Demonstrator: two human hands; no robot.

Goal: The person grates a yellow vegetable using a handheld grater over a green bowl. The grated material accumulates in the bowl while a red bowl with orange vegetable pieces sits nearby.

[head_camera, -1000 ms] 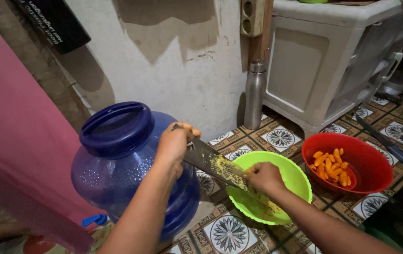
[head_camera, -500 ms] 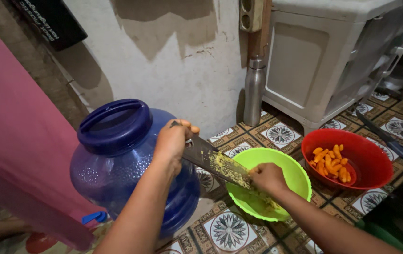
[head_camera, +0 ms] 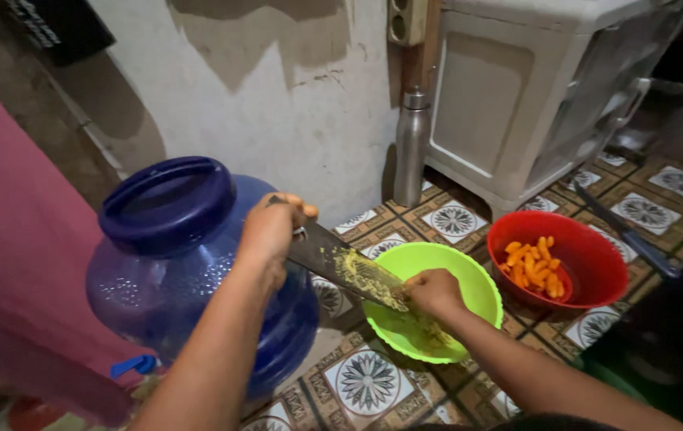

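My left hand (head_camera: 271, 227) grips the top end of a flat metal grater (head_camera: 341, 267), which slants down into a lime green bowl (head_camera: 469, 279) on the tiled floor. Yellow gratings cling to the grater's face. My right hand (head_camera: 433, 294) is closed on a small piece pressed against the lower part of the grater, over the bowl; the piece is hidden by my fingers. Yellow gratings lie in the bottom of the green bowl. A red bowl (head_camera: 597, 263) to the right holds several orange-yellow pieces (head_camera: 533, 263).
A large blue water jug (head_camera: 174, 263) stands at the left, just behind my left arm. A steel bottle (head_camera: 411, 148) stands against the wall beside a white plastic cabinet (head_camera: 533, 104). A knife (head_camera: 629, 235) lies on the patterned tiles at right. Pink cloth (head_camera: 14, 279) hangs at left.
My right hand has slid a little down the grater toward the green bowl. My left hand and the grater stay in place.
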